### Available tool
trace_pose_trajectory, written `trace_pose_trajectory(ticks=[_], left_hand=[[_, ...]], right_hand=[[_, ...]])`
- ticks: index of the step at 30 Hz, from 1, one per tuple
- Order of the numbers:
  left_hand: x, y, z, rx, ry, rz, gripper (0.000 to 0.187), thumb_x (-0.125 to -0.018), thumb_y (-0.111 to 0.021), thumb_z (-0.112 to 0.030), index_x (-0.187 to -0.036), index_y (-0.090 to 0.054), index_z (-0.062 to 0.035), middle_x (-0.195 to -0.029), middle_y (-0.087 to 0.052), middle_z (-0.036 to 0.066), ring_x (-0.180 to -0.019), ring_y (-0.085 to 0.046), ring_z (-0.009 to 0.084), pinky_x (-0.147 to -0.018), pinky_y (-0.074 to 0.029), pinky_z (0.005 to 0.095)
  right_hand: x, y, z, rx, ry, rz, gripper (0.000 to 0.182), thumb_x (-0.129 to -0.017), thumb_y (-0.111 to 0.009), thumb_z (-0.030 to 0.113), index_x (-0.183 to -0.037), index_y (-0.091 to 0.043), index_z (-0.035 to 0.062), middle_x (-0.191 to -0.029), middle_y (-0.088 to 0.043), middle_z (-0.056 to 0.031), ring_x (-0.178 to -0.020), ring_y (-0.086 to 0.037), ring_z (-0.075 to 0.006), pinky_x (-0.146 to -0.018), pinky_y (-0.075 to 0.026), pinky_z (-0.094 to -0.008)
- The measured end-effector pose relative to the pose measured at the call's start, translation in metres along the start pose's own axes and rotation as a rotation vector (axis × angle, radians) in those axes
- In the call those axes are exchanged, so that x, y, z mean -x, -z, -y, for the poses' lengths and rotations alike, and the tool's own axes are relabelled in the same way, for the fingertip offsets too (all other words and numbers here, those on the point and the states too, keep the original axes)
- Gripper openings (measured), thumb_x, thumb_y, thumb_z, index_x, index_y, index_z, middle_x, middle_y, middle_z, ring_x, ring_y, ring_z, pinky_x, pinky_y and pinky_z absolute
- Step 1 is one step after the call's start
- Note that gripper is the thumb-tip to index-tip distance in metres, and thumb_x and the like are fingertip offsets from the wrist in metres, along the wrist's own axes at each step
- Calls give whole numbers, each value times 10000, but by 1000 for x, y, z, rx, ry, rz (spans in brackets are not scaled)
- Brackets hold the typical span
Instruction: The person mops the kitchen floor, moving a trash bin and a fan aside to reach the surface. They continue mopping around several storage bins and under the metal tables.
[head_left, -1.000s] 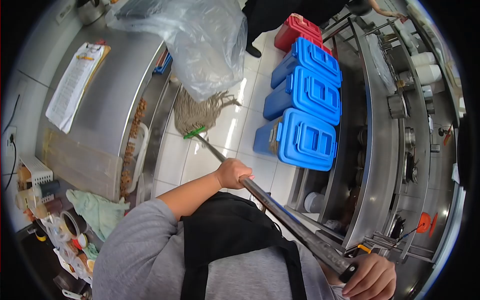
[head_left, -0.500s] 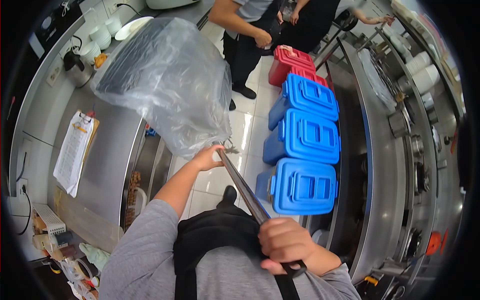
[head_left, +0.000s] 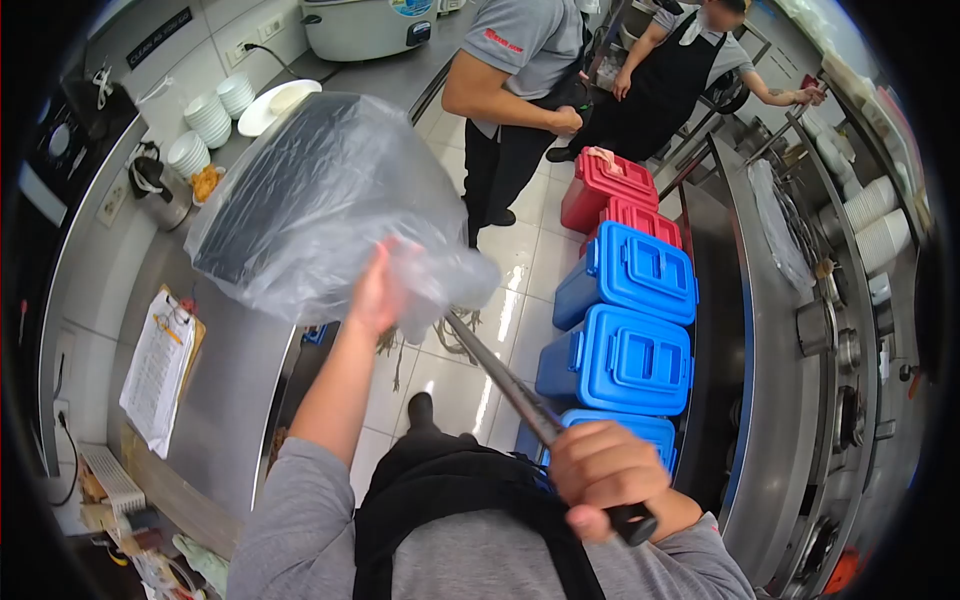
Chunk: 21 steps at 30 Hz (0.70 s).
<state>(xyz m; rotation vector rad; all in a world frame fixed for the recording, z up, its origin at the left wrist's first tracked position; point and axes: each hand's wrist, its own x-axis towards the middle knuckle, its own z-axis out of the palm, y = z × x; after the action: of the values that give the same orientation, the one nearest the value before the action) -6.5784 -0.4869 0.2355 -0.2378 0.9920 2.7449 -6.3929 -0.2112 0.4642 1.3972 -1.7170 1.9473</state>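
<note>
My right hand (head_left: 608,470) is wrapped around the upper end of a mop handle (head_left: 500,375), close to its black tip. The handle slants away down to the floor, where grey mop strands (head_left: 460,335) show partly behind the plastic. Blurred by motion, my left hand (head_left: 375,295) is off the handle, its fingers stretched upward against the clear plastic cover (head_left: 330,210). That cover drapes over a dark bulky object on the left counter, and its loose lower edge is bunched out to the right beside my hand.
Blue lidded bins (head_left: 640,360) and red bins (head_left: 612,190) line the right side of the tiled floor. A co-worker (head_left: 515,80) stands ahead, another person (head_left: 690,80) farther back. A clipboard (head_left: 160,370) lies on the left counter (head_left: 225,360); steel shelving (head_left: 780,400) runs along the right.
My left hand has left the mop handle and risen to the plastic cover, whose hanging edge is pushed up and right. My right hand keeps its grip. The view has tilted upward.
</note>
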Motion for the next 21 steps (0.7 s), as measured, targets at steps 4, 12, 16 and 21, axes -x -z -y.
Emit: trace_pose_trajectory(ticks=[4,12,16,21], left_hand=[[-43,-2,-127,378,-286,795,546,-971,-376,-416,-1417,-371,-103,-1472,-349,173,-1394,-275,283,-1167,-158,490],[-102,6,-334,180,-1059,-652,787,-921,-388,-507,-1491,-141,-23,-1566,-155,116,-1434,-179,288,-1171,-101,422],[-91,-47,-308,-201,-1209,-811,689,-955,-384,-434,-1464,-207,-6,-1503,-261,152,-1382,-274,293,-1151,-190,410],[-117,-115,-159,-2212,-1410,358,521,-879,-584,-418,-1351,-499,-216,-1468,-370,136,-1403,-240,346,-1149,-134,531]], right_hand=[[-29,25,-12,34,-47,-149,205,-831,-647,41,-716,-479,23,-536,-516,-81,-434,-500,-226,-453,-435,-346],[-74,47,-41,-4,-12,-227,195,-828,-656,48,-738,-484,22,-524,-512,-85,-421,-491,-222,-443,-414,-353],[-79,64,-54,-11,58,-276,185,-829,-652,44,-747,-488,23,-542,-533,-87,-426,-507,-218,-448,-421,-345],[-90,92,-63,-32,48,-252,193,-832,-658,46,-746,-487,29,-551,-536,-78,-441,-522,-207,-458,-432,-336]])
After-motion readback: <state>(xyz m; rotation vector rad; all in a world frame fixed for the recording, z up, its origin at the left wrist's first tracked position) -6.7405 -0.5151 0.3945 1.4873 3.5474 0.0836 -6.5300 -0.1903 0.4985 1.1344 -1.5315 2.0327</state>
